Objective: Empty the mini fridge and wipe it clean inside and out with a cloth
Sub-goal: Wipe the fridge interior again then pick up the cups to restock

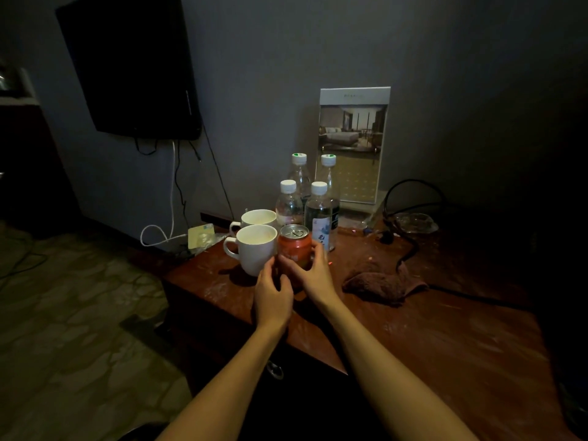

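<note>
The right hand (315, 275) wraps the can (294, 246), parking it by the mugs (257, 249) and bottles (318, 211)—fridge stock, probably, kept off the cloth (381, 283); the left hand (273, 294) curls alongside—contact unclear.

1. Drink can (294, 249), near the table's left edge: metal. The lid and pull tab are bare silver and glossy. The wall is printed red with a satin sheen.
2. Near mug (254, 253) and far mug (259, 218): white glazed ceramic, smooth and glossy.
3. Water bottles (318, 214): clear smooth plastic with white matt plastic caps. The label material cannot be told.
4. Table (445, 329): red-brown varnished wood with a dull sheen. Pale dusty smears and scuffs mark the top.
5. Cloth (381, 283): brown terry pile, rough and matt.
6. Sign holder (353, 144), back edge: clear hard plastic, glossy, over a printed sheet.
7. Dish (415, 222), toward the back right corner: clear and glossy, either glass or plastic.
8. Cable (410, 249): black smooth jacket, matt.
</note>
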A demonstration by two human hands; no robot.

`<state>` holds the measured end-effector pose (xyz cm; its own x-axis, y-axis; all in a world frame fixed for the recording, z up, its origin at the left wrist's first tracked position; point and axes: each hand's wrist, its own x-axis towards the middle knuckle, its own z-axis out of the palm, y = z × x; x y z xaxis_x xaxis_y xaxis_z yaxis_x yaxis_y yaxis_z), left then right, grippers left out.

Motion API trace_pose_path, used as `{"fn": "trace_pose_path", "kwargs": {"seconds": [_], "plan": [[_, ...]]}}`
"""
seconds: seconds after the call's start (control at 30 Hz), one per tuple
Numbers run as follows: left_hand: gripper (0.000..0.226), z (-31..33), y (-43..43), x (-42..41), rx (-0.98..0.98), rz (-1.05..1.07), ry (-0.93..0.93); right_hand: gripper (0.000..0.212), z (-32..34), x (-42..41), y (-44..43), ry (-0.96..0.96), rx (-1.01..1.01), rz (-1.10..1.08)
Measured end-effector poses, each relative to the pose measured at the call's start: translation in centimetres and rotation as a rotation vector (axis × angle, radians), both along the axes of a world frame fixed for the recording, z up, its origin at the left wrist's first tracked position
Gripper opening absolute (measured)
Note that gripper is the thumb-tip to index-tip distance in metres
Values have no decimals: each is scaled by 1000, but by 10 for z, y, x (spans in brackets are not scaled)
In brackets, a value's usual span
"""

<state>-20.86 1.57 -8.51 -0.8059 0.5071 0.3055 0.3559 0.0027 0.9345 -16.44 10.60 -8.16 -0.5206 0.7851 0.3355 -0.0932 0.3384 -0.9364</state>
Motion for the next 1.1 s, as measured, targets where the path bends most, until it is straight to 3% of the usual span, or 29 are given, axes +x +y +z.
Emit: {"fn": "trace_pose_path", "kwargs": {"seconds": [0.2,0.37,0.73,0.8,0.93,1.0,1.1], "plan": [[37,1,2,-1,42,19,-4,45,7,4,-7,117,-179,109],[37,1,4,-1,64,6,-43,49,15,9,-15,148,-332,184],[48,1,4,0,41,21,-39,28,13,5,-23,132,-328,216],[54,2,4,1,22,6,-38,26,11,4,-22,142,-323,198],[94,-1,4,2,7,-9,-47,28,12,4,-23,169,-332,189],[86,0,5,2,-14,-10,-47,30,15,6,-24,159,-331,176],[57,6,4,6,-14,-33,-66,33,21,10,-31,145,-354,145]]}}
